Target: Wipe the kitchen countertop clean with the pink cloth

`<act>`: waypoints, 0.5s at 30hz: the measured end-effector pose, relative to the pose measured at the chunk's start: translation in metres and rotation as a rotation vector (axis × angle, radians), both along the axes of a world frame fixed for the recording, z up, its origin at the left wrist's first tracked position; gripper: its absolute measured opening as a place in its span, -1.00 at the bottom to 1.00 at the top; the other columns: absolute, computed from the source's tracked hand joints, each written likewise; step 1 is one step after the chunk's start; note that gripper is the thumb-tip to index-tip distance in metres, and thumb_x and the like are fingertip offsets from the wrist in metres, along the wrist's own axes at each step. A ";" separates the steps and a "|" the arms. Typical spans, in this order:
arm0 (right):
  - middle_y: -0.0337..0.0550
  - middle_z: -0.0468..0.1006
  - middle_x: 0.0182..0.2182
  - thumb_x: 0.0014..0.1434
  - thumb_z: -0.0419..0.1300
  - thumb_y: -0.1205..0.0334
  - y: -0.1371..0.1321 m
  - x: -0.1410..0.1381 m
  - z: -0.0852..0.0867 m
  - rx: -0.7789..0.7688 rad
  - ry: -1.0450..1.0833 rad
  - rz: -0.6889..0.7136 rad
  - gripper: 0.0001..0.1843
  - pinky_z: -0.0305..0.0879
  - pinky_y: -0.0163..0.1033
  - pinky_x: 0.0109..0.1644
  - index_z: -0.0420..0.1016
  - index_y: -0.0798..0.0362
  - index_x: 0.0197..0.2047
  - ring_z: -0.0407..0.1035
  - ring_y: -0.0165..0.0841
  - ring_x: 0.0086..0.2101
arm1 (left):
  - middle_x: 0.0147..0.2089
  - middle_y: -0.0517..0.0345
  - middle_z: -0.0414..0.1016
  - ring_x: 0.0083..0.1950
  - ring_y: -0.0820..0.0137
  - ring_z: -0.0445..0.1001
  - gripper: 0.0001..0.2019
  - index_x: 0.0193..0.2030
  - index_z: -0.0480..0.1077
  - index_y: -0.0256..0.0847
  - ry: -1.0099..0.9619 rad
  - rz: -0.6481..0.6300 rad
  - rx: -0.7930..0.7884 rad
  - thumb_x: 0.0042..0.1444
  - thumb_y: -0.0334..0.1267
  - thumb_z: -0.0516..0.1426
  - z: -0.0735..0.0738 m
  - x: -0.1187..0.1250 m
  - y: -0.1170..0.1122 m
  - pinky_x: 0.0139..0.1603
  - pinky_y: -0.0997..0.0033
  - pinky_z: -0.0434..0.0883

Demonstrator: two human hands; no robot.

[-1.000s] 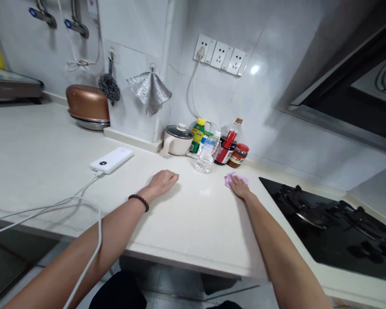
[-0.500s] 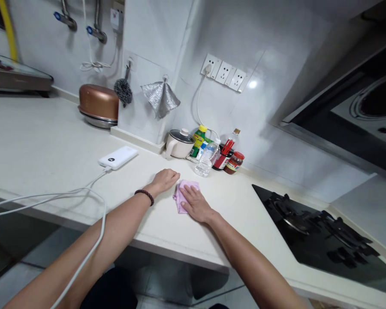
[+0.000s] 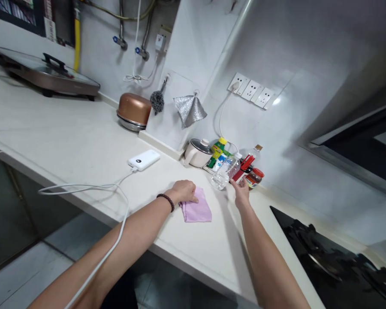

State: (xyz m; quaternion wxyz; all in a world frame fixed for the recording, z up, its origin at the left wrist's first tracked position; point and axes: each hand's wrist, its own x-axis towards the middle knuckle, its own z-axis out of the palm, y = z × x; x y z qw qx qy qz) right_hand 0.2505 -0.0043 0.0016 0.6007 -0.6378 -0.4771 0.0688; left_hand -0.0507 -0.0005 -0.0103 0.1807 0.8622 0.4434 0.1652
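Observation:
A folded pink cloth (image 3: 197,208) lies on the counter. My left hand (image 3: 183,192), with a dark bead bracelet at its wrist, is closed on the cloth's upper left edge, thumb on top. My right hand (image 3: 241,194) reaches to the condiments by the wall, thumb and fingers apart at the lower part of a dark jar with a red label (image 3: 240,175). Whether it touches the jar, I cannot tell. Left of that hand, a clear plastic bottle (image 3: 225,172) leans. To its right stands a red-lidded jar (image 3: 255,177).
A cream pot (image 3: 197,154) and a green bottle with yellow cap (image 3: 217,151) stand by the wall. A white power bank (image 3: 144,160) trails a cable (image 3: 124,214) over my left arm. The gas hob (image 3: 328,257) is at right, an electric pan (image 3: 45,77) far left.
My right hand has left the cloth and moved up and right to the jars. My left hand has come onto the cloth, which now lies more spread. The view has shifted left.

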 end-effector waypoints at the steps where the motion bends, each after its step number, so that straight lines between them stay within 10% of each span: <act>1: 0.18 0.33 0.29 -0.10 0.35 -0.26 0.010 0.007 0.006 -0.002 -0.013 0.039 0.14 0.34 -0.01 0.24 0.06 0.08 0.42 0.31 -0.10 0.22 | -0.21 -0.02 0.65 -0.14 0.17 0.60 -0.65 -0.31 0.56 -0.11 0.016 0.048 -0.023 -0.09 0.11 0.34 0.000 -0.002 0.003 -0.23 0.33 0.37; 6: 0.06 0.43 0.23 -0.17 0.42 -0.15 0.048 0.002 0.017 0.029 0.005 0.240 0.11 0.35 -0.05 0.21 0.10 0.01 0.38 0.37 -0.18 0.15 | -0.08 -0.11 0.62 0.00 0.13 0.57 -0.70 -0.15 0.55 -0.14 0.030 0.240 -0.054 0.04 -0.04 0.29 -0.004 -0.011 0.015 -0.09 0.27 0.39; 15: 0.00 0.61 -0.08 -0.32 0.51 -0.14 0.036 -0.006 0.008 -0.039 0.033 0.036 -0.13 0.45 -0.05 -0.05 0.42 0.08 0.04 0.49 -0.15 -0.12 | -0.02 -0.18 0.55 0.17 0.06 0.33 -0.74 -0.12 0.55 -0.20 0.000 0.352 0.175 0.13 -0.44 0.09 -0.019 -0.018 0.025 0.15 0.03 0.17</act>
